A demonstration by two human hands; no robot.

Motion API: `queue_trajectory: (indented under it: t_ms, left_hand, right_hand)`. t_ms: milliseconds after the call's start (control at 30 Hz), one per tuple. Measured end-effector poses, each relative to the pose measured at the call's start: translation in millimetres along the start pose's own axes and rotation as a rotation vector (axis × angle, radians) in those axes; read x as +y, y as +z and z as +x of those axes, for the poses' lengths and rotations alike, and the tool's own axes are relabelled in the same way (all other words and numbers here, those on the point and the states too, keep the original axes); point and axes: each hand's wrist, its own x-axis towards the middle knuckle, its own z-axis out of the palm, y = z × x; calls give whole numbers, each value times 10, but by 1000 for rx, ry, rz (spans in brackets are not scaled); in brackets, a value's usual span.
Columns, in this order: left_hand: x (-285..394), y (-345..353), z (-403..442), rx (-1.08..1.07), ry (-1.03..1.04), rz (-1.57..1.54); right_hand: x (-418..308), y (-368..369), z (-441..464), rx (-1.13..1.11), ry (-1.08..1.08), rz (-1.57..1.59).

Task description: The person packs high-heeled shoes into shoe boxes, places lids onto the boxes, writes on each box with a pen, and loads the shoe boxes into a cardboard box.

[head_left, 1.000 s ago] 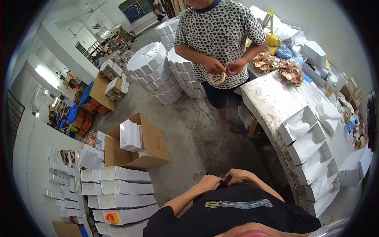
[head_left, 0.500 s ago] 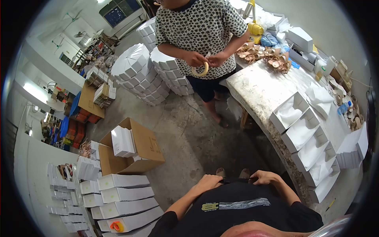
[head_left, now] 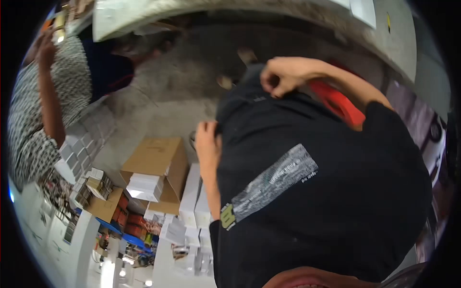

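The black shirt (head_left: 326, 206) on my own body fills the middle and right of the view. At its left edge, my left hand (head_left: 209, 146) has its fingers bent round the cloth near the hem. Higher up, my right hand (head_left: 283, 77) is curled, thumb and fingers pinched on the shirt's front hem. Neither hand shows any tool or box in it. Part of what the fingertips grip is hidden.
A person in a patterned shirt (head_left: 72, 81) stands at the upper left, beside a pale worktable (head_left: 139, 17). An open cardboard box (head_left: 153, 153) with white boxes (head_left: 192, 197) is lower left. A red object (head_left: 338, 103) shows beyond my right forearm.
The view has swung and tilted sharply, so the worktable now lies along the top and the other person at the left. My hands remain near the shirt's hem, now farther apart.
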Motion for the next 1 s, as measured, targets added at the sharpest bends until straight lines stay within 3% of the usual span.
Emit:
queue_trajectory:
  t_ms: [33,67,267,600,667,800,1000]
  left_hand:
    - [-18,12,13,-56,-18,-12]
    - [-4,15,22,19,126,17]
    - [-49,-178,-9,-204,47,10]
    - [-232,-98,348,-199,265,54]
    - [-243,-79,454,-185,279,27]
    - [-256,-53,493,-139,300,68]
    - [-214,-82,548,-180,259,30]
  right_hand:
    - [35,152,16,91,-10,68]
    - [33,170,34,41,47,89]
    - [-237,295,-32,-77,169,-16]
    - [66,369,-4,37,17,123]
    - [90,331,27,-46,24,117]
    - [169,493,25,152,-244,-71]
    - [142,535,141,170,-109,112]
